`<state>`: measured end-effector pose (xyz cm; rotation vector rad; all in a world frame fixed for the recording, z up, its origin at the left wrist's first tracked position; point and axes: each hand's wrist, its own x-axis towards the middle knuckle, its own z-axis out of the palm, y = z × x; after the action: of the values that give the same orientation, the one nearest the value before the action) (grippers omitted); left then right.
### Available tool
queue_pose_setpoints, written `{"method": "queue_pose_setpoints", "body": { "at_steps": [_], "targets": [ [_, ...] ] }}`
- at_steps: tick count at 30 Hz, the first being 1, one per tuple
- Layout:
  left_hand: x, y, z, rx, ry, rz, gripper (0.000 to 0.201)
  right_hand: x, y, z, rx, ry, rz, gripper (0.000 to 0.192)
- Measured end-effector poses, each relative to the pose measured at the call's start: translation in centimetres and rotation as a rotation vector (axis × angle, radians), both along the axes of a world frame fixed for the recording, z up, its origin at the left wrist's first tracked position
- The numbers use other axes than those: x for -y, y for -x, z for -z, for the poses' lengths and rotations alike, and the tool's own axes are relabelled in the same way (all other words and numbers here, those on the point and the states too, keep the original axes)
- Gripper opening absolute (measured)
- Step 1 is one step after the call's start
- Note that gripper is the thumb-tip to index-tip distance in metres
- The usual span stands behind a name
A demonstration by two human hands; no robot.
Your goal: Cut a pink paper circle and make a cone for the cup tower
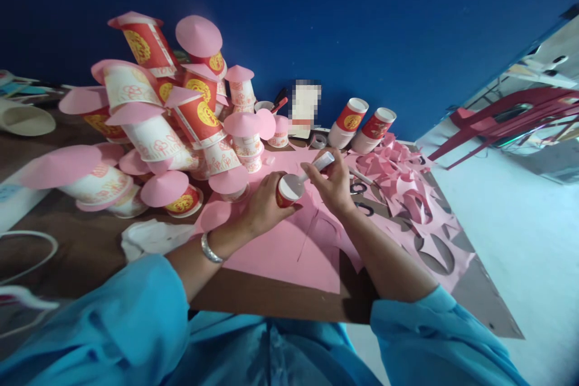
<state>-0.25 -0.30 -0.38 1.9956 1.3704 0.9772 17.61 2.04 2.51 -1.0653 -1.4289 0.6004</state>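
My left hand (266, 205) wraps round a red paper cup (283, 199) whose white round end faces up towards me. In my right hand (335, 186) is a white glue bottle (324, 161), tilted so that its narrow tip points down at the cup's edge. Whether glue is coming out is too small to tell. Beneath both hands lies a large pink paper sheet (289, 259). Left of the cup, upturned paper cups with pink paper cones on top are piled up, among them a red one (183, 200) with a gold emblem.
Two stacks of paper cups (348, 123) lean near the blue wall, beside a tape roll (319, 141). Pink paper scraps (402, 181) cover the table's right side, next to black-handled scissors (362, 208). A crumpled white piece (154, 238) lies front left. A red chair (511, 114) stands right.
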Motion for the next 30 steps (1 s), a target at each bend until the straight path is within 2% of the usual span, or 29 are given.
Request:
{"method": "queue_pose_setpoints", "body": {
  "at_steps": [10,16,22,30],
  "targets": [
    [-0.1,0.1,0.1,0.014,-0.025,0.005,0.061,-0.4,-0.1,-0.1,0.03,-0.017,0.03,0.036],
    [0.0,0.0,0.1,0.02,-0.028,0.01,0.059,-0.4,0.0,0.1,-0.085,0.008,0.014,0.035],
    [-0.1,0.0,0.2,0.016,0.01,-0.008,0.065,0.5,0.3,-0.5,0.105,-0.063,0.045,0.034],
    [0.0,0.0,0.1,0.007,-0.046,-0.015,0.06,-0.3,-0.1,0.2,0.166,-0.045,0.12,0.036]
  ]
}}
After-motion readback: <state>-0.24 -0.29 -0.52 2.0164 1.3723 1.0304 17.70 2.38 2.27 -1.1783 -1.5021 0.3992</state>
